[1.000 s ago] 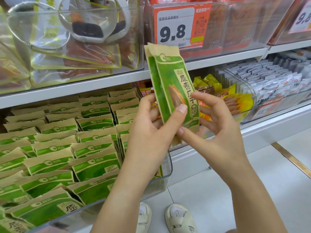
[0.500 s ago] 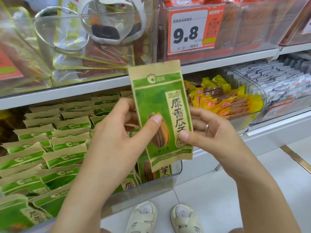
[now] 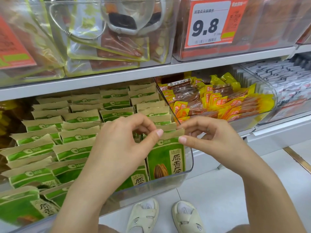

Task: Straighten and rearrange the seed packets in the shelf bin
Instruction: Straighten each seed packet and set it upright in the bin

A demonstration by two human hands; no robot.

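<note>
A green and tan seed packet [image 3: 166, 158] stands upright at the front right corner of the clear shelf bin [image 3: 151, 185]. My left hand [image 3: 121, 145] pinches its tan top edge on the left side. My right hand [image 3: 210, 138] pinches the same top edge at its right end. Rows of several matching seed packets [image 3: 75, 137] stand behind and to the left, filling the bin. My left forearm covers part of the front row.
A neighbouring clear bin [image 3: 262, 105] holds yellow and red snack packs. Grey-white packets [image 3: 289, 79] fill a bin at far right. The upper shelf carries clear bins and a 9.8 price tag [image 3: 210, 22]. My shoes [image 3: 165, 216] stand on the white floor below.
The packet I held up in front of the shelf came down into the bin's front right corner. Both hands shifted from its middle to its top edge.
</note>
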